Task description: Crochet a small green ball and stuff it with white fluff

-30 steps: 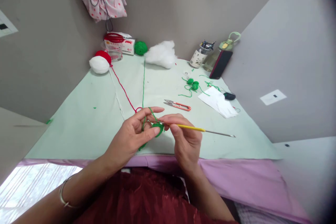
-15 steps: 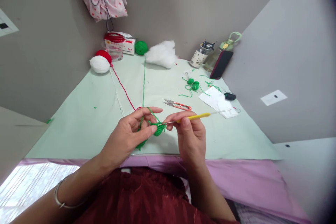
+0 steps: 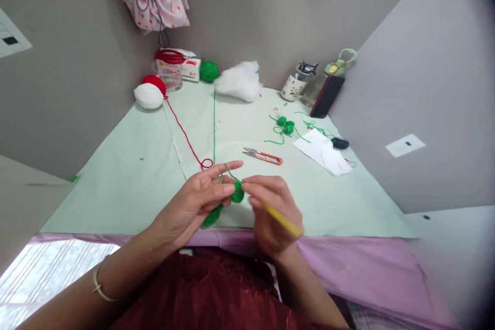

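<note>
My left hand (image 3: pixel 207 193) pinches a small green crochet piece (image 3: pixel 237 193) between thumb and fingers, its index finger stretched out with green yarn (image 3: pixel 214 129) running over it. Below that hand hangs another green crocheted part (image 3: pixel 212 216). Close on the right, my right hand (image 3: pixel 276 211) is closed around a crochet hook with a yellow handle (image 3: pixel 284 220), slightly blurred. Its fingertips meet the edge of the green piece, and they hide the hook's tip. Orange thread snips (image 3: pixel 263 155) lie on the table just beyond my hands.
At the back stand a green yarn ball (image 3: pixel 209 71), white stuffing (image 3: pixel 238 81), a pen cup (image 3: pixel 294 86), a bottle (image 3: pixel 335 67) and a phone (image 3: pixel 327 96). White yarn (image 3: pixel 149 96) sits at left. Small green pieces (image 3: pixel 286 126) and white paper (image 3: pixel 320 149) lie at right.
My right hand has turned, so the hook's yellow handle now slants down to the right instead of pointing up and right. The green piece now shows its rounded face.
</note>
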`<action>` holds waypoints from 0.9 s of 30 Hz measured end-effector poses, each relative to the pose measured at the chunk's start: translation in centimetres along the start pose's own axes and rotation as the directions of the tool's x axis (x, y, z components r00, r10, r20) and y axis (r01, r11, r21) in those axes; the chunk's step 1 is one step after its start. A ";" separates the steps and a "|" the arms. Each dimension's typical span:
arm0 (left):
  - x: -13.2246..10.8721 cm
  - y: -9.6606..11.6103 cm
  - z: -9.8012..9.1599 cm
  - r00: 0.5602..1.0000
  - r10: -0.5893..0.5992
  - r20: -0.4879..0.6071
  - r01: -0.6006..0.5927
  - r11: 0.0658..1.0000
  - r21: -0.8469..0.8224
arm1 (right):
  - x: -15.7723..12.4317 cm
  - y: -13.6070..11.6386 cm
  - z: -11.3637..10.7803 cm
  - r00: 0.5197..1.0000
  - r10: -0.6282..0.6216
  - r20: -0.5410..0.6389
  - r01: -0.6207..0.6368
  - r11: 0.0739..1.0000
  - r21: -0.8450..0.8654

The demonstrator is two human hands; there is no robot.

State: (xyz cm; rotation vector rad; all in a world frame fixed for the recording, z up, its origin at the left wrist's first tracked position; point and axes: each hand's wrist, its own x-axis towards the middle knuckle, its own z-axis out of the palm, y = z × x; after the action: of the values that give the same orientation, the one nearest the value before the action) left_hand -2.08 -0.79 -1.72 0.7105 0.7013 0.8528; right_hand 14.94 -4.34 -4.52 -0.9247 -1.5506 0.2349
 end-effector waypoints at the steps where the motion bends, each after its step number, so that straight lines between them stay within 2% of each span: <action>1: 0.0 0.1 0.0 1.000 -0.018 -0.009 0.018 1.000 -0.018 | 0.3 0.0 0.1 0.995 0.083 -0.050 -0.077 0.991 0.110; 2: 0.0 0.3 0.0 1.000 -0.013 -0.017 0.012 1.000 -0.022 | 0.7 -0.1 0.2 0.982 0.172 -0.082 -0.150 0.963 0.222; 4: -0.1 0.4 0.1 0.999 0.048 -0.013 -0.048 0.999 0.007 | 1.5 -0.2 0.4 0.955 0.292 -0.056 -0.252 0.894 0.370; 7: -0.2 0.2 0.2 0.990 0.144 0.001 -0.143 0.985 0.094 | 1.9 -0.2 0.7 0.948 0.318 0.011 -0.300 0.881 0.365; 9: -0.2 -0.2 0.2 0.983 0.179 -0.027 -0.174 0.975 0.136 | 1.5 -0.2 0.8 0.959 0.284 0.011 -0.276 0.921 0.276; 12: 0.1 -0.5 0.2 0.982 0.180 -0.057 -0.174 0.981 0.091 | 0.5 -0.2 0.8 0.994 0.108 0.007 -0.108 0.994 0.025; 14: 0.3 -0.4 0.2 0.994 0.106 -0.028 -0.106 0.994 0.006 | 0.1 -0.1 0.8 0.999 -0.031 0.026 0.034 0.993 -0.112; 16: 0.4 0.0 0.1 1.000 -0.001 -0.015 0.000 0.998 -0.058 | 0.3 -0.1 0.7 0.998 -0.056 -0.006 0.055 0.994 -0.094; 19: 0.4 0.5 0.3 0.998 -0.050 -0.040 0.046 0.995 -0.088 | 1.1 0.0 0.6 0.982 0.165 -0.096 -0.144 0.971 0.191; 21: 0.4 0.4 0.4 0.999 0.007 -0.039 -0.010 0.998 -0.066 | 1.7 0.0 0.7 0.948 0.314 -0.049 -0.273 0.885 0.377; 22: 0.5 0.3 0.5 0.999 0.045 -0.027 -0.046 0.998 -0.040 | 1.8 0.0 0.8 0.937 0.349 -0.016 -0.309 0.849 0.428; 25: 0.7 0.0 0.5 0.991 0.135 -0.003 -0.133 0.981 0.145 | 2.0 0.1 1.1 0.914 0.401 0.063 -0.387 0.814 0.434; 27: 0.8 0.4 0.3 0.970 0.240 -0.030 -0.210 0.898 0.386 | 2.1 0.5 0.8 0.891 0.449 0.067 -0.427 0.778 0.460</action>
State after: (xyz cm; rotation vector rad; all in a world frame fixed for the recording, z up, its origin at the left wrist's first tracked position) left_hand -1.65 -0.03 -1.41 1.1308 0.8789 0.9708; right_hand 14.53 -2.35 -3.45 -0.8816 -1.1337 0.8802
